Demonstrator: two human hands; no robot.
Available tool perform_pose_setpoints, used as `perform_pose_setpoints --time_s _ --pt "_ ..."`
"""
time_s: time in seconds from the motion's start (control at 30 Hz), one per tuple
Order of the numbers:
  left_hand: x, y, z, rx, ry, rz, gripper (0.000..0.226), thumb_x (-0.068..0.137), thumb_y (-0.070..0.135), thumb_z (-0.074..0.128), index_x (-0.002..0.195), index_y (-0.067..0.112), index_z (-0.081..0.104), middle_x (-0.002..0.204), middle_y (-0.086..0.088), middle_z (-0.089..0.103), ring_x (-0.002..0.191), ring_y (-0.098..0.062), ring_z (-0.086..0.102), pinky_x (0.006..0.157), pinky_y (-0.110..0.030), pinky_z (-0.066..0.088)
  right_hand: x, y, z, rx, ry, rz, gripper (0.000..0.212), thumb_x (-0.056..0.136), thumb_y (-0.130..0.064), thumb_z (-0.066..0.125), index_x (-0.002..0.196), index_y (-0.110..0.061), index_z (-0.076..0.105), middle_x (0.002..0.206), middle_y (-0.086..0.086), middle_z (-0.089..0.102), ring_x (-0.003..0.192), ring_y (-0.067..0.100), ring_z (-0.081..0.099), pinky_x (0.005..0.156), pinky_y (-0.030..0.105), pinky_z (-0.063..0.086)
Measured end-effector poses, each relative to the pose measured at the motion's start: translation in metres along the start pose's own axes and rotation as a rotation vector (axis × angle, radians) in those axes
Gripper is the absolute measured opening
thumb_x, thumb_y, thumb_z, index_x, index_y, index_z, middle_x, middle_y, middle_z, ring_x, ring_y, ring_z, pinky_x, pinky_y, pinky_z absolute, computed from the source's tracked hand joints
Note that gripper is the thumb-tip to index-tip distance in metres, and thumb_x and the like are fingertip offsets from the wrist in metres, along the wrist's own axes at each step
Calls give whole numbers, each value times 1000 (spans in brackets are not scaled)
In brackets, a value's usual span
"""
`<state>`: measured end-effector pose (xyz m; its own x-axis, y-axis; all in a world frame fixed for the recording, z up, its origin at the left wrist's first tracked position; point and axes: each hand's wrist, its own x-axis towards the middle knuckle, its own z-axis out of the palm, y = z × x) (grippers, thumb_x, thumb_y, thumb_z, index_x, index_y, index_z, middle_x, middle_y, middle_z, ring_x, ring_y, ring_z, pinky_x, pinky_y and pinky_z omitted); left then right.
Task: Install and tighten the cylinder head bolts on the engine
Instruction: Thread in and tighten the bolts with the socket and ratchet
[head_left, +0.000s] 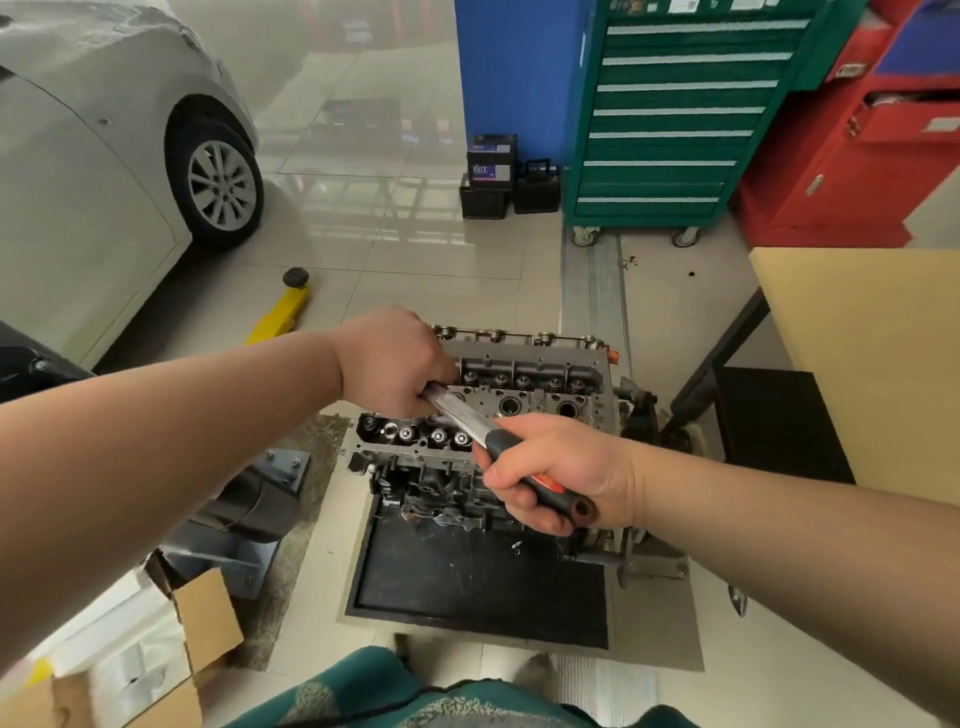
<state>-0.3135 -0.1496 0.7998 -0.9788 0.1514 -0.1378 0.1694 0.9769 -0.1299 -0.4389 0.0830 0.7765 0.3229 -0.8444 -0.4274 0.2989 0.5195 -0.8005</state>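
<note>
Our right hand (558, 470) wraps the black grip of the torque wrench (498, 441), while our left hand (395, 361) curls over its head end, pressing it down onto the cylinder head (524, 387); the bolt itself is hidden beneath that hand. The wrench's long axis runs from ten o'clock at the head to four o'clock at the grip, so we judge the coming pull swings the handle around the left hand's pivot. The engine (467, 467) sits dead ahead at twelve o'clock, above a black tray (467, 587) on the floor.
</note>
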Motion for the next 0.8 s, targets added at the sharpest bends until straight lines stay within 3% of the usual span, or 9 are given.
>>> perform_pose_setpoints --time_s 0.17,0.33,0.47,0.57,0.8 --pt "-1 -7 0 -80 16 87 25 83 28 69 65 18 55 57 4 54 54 -24 51 55 -28 40 3 6 16 71 47 -27 14 90 -5 60 98 -12 52 66 10 48 42 20 46 39 27 39" --pt "-2 -14 1 -87 35 198 28 84 27 66 62 18 51 57 5 53 52 -22 48 56 -27 37 4 9 34 63 128 -36 13 93 -7 61 99 -14 52 67 9 48 46 20 46 41 26 41" --pt "-3 -18 -2 -113 49 311 25 82 34 51 61 24 42 54 9 45 49 -20 43 56 -25 32 7 13 52 89 201 -55 13 93 -8 62 99 -15 53 67 10 48 45 20 46 40 27 41" --pt "-2 -23 0 -109 28 368 28 80 45 37 62 26 46 56 7 53 52 -20 48 58 -26 35 13 20 71 138 281 -94 12 92 -5 62 93 -14 54 66 12 47 43 21 44 38 25 39" --pt "-3 -31 0 -102 14 500 30 79 50 33 63 27 44 58 5 57 55 -22 52 59 -28 41 30 31 110 190 426 -165 14 93 -5 61 99 -14 52 67 12 46 43 21 43 37 24 38"
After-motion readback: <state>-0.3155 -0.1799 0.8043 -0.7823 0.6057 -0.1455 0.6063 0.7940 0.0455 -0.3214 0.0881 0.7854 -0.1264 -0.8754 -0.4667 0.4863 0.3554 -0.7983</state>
